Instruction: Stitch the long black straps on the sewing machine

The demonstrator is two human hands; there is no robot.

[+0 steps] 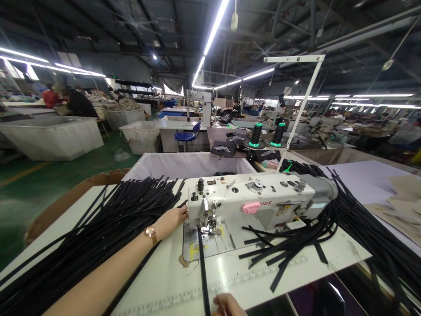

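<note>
My left hand (176,219), wearing a watch (150,232), reaches to the left end of the white sewing machine (250,197). Its fingers are bent together beside the machine head; what they hold, if anything, is hidden. One black strap (203,272) runs from under the presser foot (207,229) toward the table's front edge. Low in the view, my right hand (228,305) is partly cut off beside this strap. Its fingers are curled, with a thin pointed thing showing at the tips, too small to name. A large pile of black straps (108,224) lies to the left.
More black straps (296,241) lie on the machine table's right side and hang over the machine arm. Behind stand a lined bin (184,163), two black thread cones (255,134) and a white thread stand (304,103). Beige sheets (391,206) lie at the right. Other people sit farther off.
</note>
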